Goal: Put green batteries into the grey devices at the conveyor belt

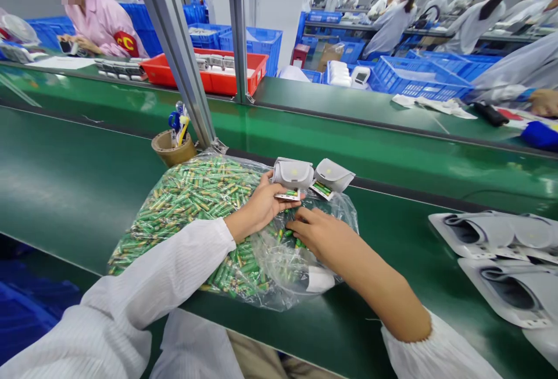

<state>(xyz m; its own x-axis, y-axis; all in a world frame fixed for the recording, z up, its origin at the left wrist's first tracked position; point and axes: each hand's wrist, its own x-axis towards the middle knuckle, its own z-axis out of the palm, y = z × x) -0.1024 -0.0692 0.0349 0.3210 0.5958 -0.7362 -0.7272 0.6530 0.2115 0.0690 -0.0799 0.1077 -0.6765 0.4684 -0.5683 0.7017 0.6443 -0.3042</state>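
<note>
Green cylindrical batteries [209, 187] lie bagged as our left hand [264, 207] grips a grey-cuffed white device [293, 174]; our right hand [320, 231] curls half-open, its hold unclear to us.

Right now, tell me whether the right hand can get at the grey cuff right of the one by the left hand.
Likely yes: the right hand is just in front of that grey cuff, nothing seems to stand between, and the left hand is further left.
</note>
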